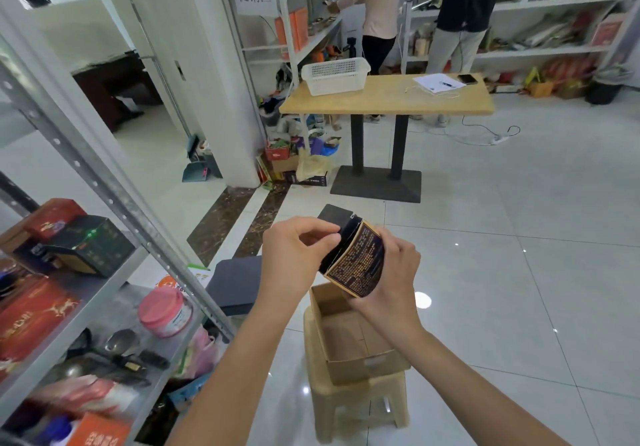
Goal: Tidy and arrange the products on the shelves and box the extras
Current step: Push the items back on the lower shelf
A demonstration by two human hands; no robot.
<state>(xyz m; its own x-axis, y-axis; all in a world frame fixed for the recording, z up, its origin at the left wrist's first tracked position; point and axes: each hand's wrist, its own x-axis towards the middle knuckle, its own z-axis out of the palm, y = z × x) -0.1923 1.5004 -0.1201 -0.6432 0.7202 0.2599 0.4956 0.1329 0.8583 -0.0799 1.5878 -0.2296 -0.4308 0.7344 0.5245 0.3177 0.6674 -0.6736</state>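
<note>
Right hand [388,272] grasps dark product carton [360,262] above cardboard box [346,369]; left hand [294,251] pinches its flap [335,215]. I'd tuck flap fully before lowering.

I see cardboard box [349,369] on beige stool [346,409]; white basket [334,76], paper [438,83], phone [467,79] on wooden table [381,101].

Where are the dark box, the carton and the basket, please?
dark box [360,265], head view, printed side.
carton [348,338], head view, inner floor.
basket [334,80], head view, front wall.
</note>
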